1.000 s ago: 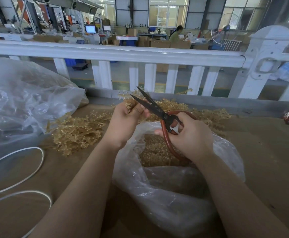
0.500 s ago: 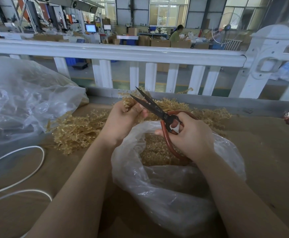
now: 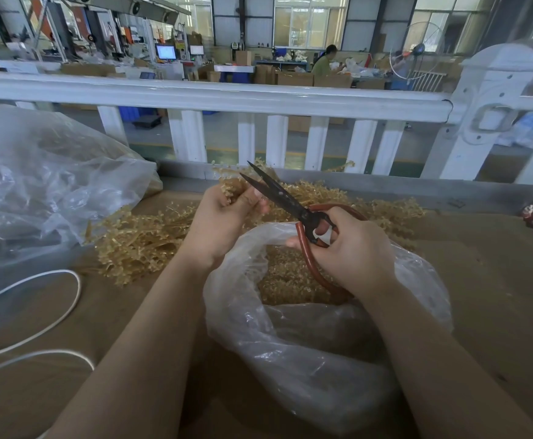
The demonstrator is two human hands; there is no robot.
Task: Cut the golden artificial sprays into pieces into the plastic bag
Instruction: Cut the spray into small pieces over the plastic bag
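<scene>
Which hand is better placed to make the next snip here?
Right. The right hand already grips the scissors, blades parted beside the spray that the left hand holds up over the open plastic bag.

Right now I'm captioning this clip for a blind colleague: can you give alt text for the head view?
A person's left hand holds a golden spray against open scissors gripped by the right hand, above a clear plastic bag holding cut pieces. More sprays lie on the brown table before a white railing.
</scene>
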